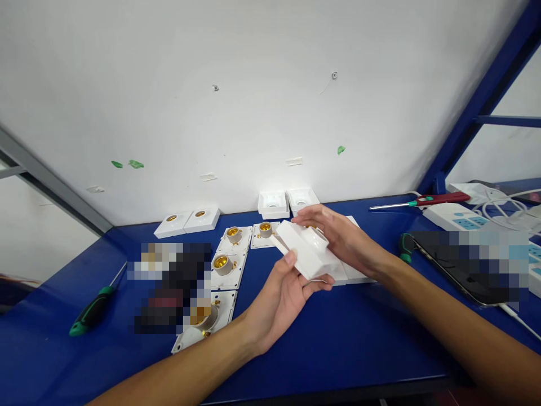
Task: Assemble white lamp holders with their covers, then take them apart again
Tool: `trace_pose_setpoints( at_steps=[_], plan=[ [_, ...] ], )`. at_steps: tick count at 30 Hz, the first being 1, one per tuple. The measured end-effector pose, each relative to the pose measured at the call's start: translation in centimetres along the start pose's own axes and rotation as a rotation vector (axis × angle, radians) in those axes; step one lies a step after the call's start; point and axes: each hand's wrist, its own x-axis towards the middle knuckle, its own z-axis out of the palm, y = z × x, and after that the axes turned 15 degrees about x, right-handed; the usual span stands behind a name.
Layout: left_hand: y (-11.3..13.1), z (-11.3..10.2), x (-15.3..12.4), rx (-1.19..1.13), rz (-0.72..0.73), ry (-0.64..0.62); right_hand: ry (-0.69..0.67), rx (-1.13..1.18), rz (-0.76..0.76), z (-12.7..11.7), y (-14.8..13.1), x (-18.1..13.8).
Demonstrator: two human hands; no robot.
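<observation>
My left hand holds a white square lamp-holder cover from below, thumb on its near edge. From the right, my right hand rests on the same cover, fingers curled over its top and far side. The cover is tilted, a little above the blue table. More white plates lie on the table under my right wrist.
Several white bases with brass lamp sockets lie left of my hands. Two white covers and two open housings sit by the wall. A green-handled screwdriver lies far left. A red screwdriver, power strips and a phone are at the right.
</observation>
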Motion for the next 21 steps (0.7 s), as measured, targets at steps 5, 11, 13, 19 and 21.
trace_pose_setpoints(
  at_steps=[5, 11, 13, 19, 21],
  plan=[
    [0.16, -0.34, 0.32, -0.005, -0.033, 0.052, -0.29, -0.182, 0.043, -0.82, -0.34, -0.14],
    [0.07, -0.58, 0.44, -0.001, -0.073, 0.0, -0.25, -0.172, -0.063, -0.61, 0.16, 0.17],
    [0.06, -0.69, 0.5, 0.0, -0.071, -0.008, -0.251, -0.165, -0.093, -0.7, 0.29, 0.26],
    [-0.07, -0.79, 0.38, -0.01, -0.08, -0.032, -0.248, -0.189, 0.034, -1.12, 0.18, 0.17],
    [-0.1, -0.74, 0.31, -0.015, -0.069, -0.035, -0.255, -0.193, 0.043, -1.1, 0.2, 0.16]
  ],
)
